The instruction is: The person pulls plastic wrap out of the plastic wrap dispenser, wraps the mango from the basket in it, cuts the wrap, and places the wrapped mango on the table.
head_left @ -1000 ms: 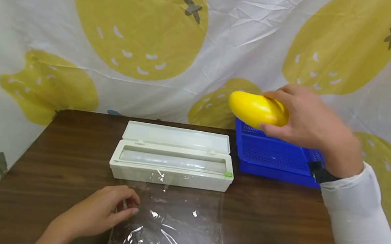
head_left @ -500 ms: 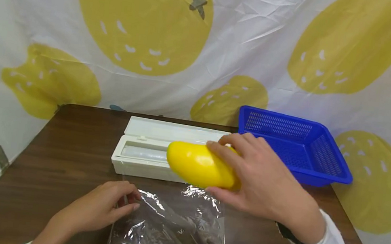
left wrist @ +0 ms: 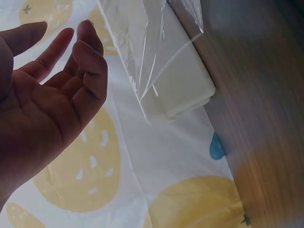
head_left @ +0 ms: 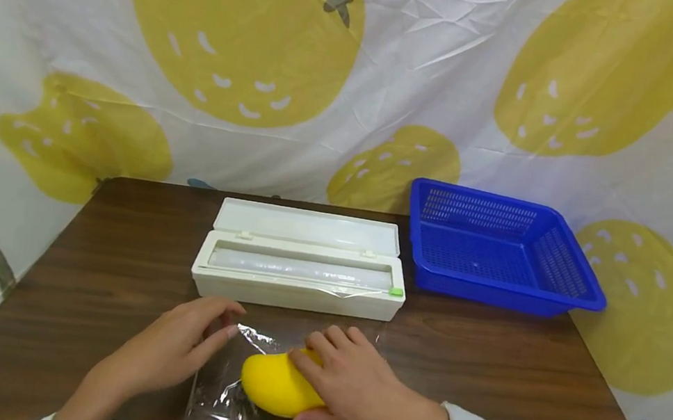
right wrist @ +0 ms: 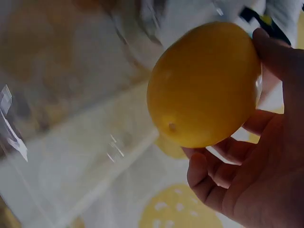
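Note:
In the head view my right hand (head_left: pixel 355 391) grips a smooth yellow mango (head_left: pixel 274 384), low over a sheet of clear cling film (head_left: pixel 210 419); I cannot tell whether the fruit touches it. The right wrist view shows the mango (right wrist: pixel 204 85) end-on between thumb and fingers. My left hand (head_left: pixel 171 344) is by the film's left edge, fingers loosely curled. Nothing is in the left hand (left wrist: pixel 57 90) in its wrist view, and the film (left wrist: pixel 147 47) runs beside it. Behind the hands, a white cling film dispenser (head_left: pixel 297 296) has its lid raised, with a film roll (head_left: pixel 304 269) inside.
At the back right of the brown wooden table (head_left: pixel 481 368) stands a blue plastic basket (head_left: pixel 503 293), right of the dispenser. A white cloth with yellow fruit prints (head_left: pixel 419 52) hangs behind the table.
My right hand has carried the mango from above the basket, left and toward me, down over the film. The left hand has stayed nearly in place.

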`<state>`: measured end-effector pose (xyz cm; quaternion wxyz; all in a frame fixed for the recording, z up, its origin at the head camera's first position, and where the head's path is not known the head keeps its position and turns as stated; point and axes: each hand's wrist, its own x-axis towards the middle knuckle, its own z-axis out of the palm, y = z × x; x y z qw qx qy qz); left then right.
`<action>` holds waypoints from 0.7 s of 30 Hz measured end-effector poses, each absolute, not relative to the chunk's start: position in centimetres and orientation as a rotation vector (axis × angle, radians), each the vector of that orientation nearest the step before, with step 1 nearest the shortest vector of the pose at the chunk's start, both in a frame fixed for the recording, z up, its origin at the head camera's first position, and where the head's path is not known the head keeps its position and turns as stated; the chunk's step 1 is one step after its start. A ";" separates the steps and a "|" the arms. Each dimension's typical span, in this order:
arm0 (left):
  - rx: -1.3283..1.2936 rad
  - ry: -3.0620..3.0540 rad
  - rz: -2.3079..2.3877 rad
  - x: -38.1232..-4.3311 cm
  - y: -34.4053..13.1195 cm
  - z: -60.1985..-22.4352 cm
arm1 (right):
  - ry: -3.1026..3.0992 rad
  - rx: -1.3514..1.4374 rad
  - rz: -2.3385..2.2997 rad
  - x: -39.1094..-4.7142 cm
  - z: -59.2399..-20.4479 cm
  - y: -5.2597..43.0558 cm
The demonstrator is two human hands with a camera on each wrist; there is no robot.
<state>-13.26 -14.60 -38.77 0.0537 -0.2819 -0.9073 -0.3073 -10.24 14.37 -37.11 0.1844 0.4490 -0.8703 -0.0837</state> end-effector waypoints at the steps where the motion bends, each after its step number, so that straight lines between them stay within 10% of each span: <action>1: -0.854 -2.770 -0.938 -13.2 -14.5 -38.8 | -2.463 1.255 -0.236 -10.3 -37.7 14.3; 21: -1.092 -2.765 -0.786 -12.8 -11.4 -40.9 | -2.561 1.060 -0.040 -11.3 -42.1 14.3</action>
